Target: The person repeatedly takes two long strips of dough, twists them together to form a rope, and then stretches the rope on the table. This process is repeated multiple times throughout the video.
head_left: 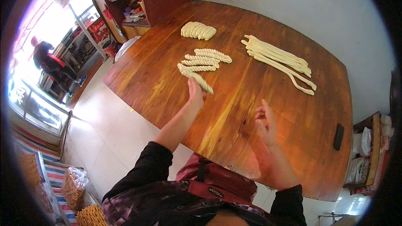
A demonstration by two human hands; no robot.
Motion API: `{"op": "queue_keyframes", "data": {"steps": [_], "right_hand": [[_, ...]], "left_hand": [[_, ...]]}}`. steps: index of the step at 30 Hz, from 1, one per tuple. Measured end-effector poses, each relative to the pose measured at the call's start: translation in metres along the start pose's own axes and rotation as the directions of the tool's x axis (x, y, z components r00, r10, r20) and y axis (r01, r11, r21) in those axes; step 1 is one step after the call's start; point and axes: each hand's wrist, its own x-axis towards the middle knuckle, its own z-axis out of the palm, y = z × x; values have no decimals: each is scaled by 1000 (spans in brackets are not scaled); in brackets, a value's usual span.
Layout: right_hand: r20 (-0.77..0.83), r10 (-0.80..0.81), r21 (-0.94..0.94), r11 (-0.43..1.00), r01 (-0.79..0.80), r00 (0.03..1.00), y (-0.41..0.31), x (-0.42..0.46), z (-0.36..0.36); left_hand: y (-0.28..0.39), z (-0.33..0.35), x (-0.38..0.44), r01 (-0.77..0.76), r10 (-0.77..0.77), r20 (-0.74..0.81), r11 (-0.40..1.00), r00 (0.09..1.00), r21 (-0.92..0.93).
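Observation:
My left hand [196, 91] is at the near edge of a twisted dough strip [198, 79], its fingers against or just in front of it; the fingertips' hold is partly hidden. That twist slants away from several other dough twists [202, 60] lying side by side. My right hand [265, 122] hovers above the near part of the wooden table [226, 110], fingers loosely curled and apart, with nothing in them. Beyond it, to the right, lie several long dough strands [278, 55] in a bundle, and a folded strand [287, 72] lies along their near side.
A block of dough pieces [198, 30] rests farther back. A black phone-like object [338, 137] lies near the table's right edge. Dark red shelving [163, 1] stands at the far left corner, a white wall [282, 3] behind. Another person [50, 59] stands off left.

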Motion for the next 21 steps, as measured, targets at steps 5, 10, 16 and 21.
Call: {"op": "queue_keyframes", "data": {"steps": [5,10,16,21], "right_hand": [[-280,93,-498,837,-227,956,98,-60,-81],[-358,83,-777,526,-346,930,131,-32,-127],[-484,-12,-814,373,-445,875,193,54,-195],[-544,-52,-803,324,-501,837,232,96,-242]], "left_hand": [[-42,-31,82,-220,709,-209,462,674,859],[-36,-18,180,35,880,-251,259,402,965],[14,-7,175,-501,655,194,320,730,804],[-9,-29,101,-615,648,454,28,611,788]]}}
